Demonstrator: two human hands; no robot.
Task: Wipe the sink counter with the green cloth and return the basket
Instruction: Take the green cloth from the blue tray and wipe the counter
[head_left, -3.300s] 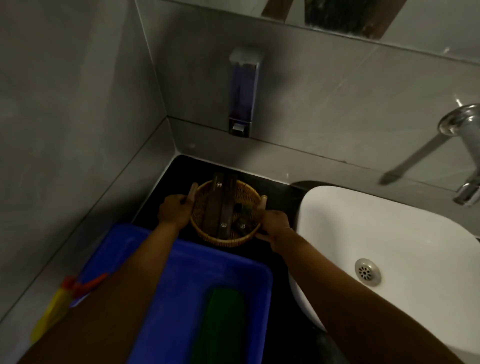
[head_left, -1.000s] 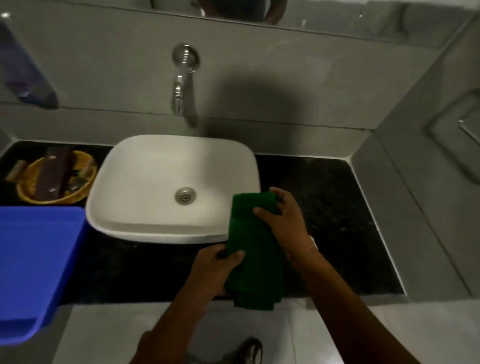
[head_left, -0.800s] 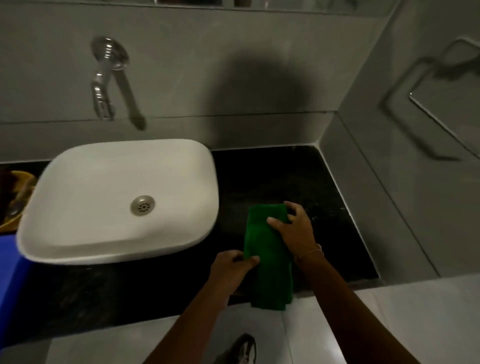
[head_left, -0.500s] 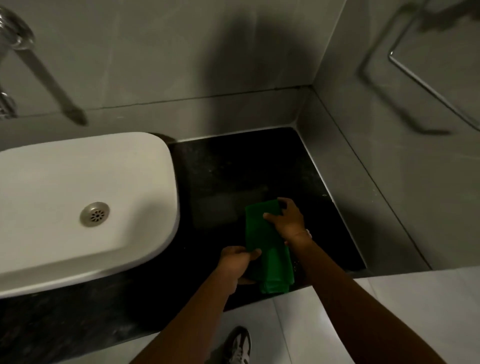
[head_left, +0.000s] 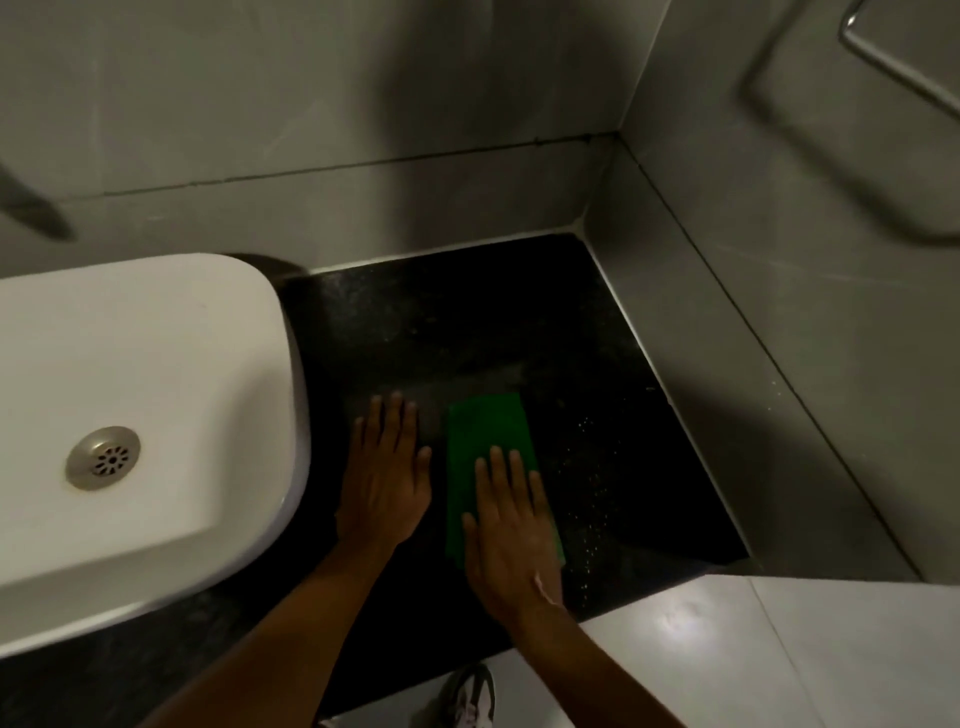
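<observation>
the black counter (head_left: 467, 338) is stretching from the white sink (head_left: 156, 364) on the left to the grey wall (head_left: 779, 312) on the right, leaving bare room far of the cloth and to its right. the green cloth (head_left: 488, 431), folded long, is lying flat near the counter's near edge. the right hand (head_left: 511, 530) is pressing on its near half, fingers spread flat, gripping nothing. the left hand (head_left: 384, 473) is lying open, palm down, on bare counter between cloth and sink.

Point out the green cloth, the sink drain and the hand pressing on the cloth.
green cloth (head_left: 485, 431), head view, on its bare far half.
sink drain (head_left: 103, 458), head view, on the middle of the metal strainer.
right hand (head_left: 511, 535), head view, on the back of the hand.
</observation>
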